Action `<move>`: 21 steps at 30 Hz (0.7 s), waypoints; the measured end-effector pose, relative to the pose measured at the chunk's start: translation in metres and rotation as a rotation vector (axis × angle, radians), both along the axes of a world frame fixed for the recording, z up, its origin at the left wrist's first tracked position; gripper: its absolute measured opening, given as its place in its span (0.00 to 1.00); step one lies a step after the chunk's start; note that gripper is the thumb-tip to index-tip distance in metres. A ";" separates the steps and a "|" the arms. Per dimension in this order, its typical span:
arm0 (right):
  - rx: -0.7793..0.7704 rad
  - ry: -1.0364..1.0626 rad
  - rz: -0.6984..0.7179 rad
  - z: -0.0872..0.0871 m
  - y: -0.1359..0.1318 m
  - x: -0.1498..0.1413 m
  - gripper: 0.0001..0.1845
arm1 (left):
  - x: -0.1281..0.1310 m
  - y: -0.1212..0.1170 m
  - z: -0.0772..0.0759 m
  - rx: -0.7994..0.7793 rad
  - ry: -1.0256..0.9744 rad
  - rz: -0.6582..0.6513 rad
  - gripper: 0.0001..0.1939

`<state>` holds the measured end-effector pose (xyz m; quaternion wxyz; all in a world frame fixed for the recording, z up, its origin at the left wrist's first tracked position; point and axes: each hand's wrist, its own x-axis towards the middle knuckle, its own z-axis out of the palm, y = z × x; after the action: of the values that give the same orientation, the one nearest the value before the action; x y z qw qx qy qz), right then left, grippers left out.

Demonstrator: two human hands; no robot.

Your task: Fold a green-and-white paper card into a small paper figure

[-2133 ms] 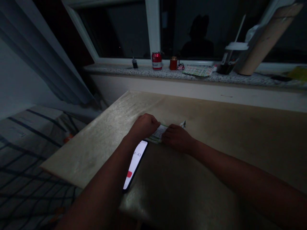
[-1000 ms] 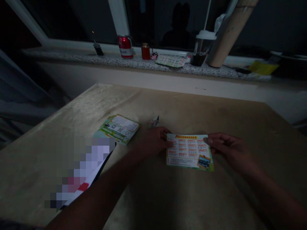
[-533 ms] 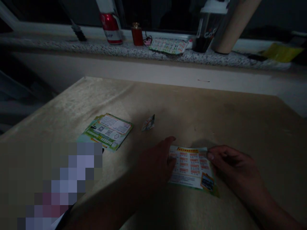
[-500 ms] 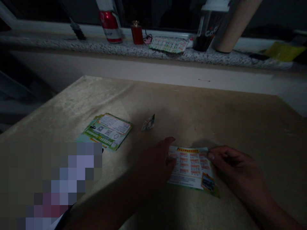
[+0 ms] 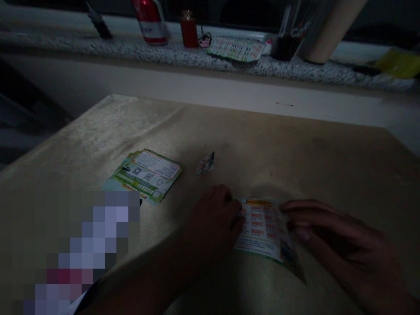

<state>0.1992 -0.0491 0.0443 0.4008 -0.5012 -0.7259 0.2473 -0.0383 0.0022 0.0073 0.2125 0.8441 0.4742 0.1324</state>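
A printed leaflet [image 5: 259, 229], white with orange table boxes and a green lower border, lies in front of me. The curled fingers of my left hand [image 5: 213, 218] grip its left edge and hide part of it. At the opposite edge, my right hand [image 5: 341, 245] holds the paper between thumb and fingers, and that side bends upward. A stack of green-and-white leaflets [image 5: 152, 173] rests on the table to the left. Between the stack and the held leaflet stands a small folded paper piece [image 5: 205, 164].
A blurred-out phone [image 5: 98, 236] lies front left on the pale table [image 5: 229, 135]. On the granite sill [image 5: 124, 51] behind are a red can [image 5: 151, 24], a red-brown bottle [image 5: 189, 33], a patterned packet [image 5: 234, 49], a dark drink cup [image 5: 288, 41], a cardboard tube [image 5: 331, 33] and something yellow [image 5: 398, 63].
Both hands moved from the stack to the right, bringing one leaflet. Lately my left fingers have curled in, and the leaflet's right side has bent up under my right hand. The view tilted down.
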 end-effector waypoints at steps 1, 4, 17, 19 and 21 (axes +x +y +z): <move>0.037 -0.063 0.054 0.001 0.003 -0.005 0.13 | -0.001 0.000 0.000 0.005 -0.008 0.003 0.06; 0.135 -0.117 0.134 -0.005 0.011 -0.018 0.16 | -0.002 0.001 0.000 0.010 -0.027 -0.006 0.06; 0.254 -0.270 0.225 -0.041 0.021 -0.021 0.11 | -0.015 0.003 0.010 -0.120 -0.108 -0.051 0.10; 0.241 -0.278 0.272 -0.039 0.021 -0.020 0.13 | -0.018 0.004 0.012 -0.146 -0.108 -0.064 0.11; 0.236 -0.298 0.311 -0.039 0.020 -0.019 0.15 | -0.020 0.005 0.013 -0.150 -0.109 -0.060 0.12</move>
<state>0.1801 -0.0291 0.0056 0.3024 -0.3639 -0.8693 0.1429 -0.0582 0.0068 0.0203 0.3043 0.8311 0.4452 0.1358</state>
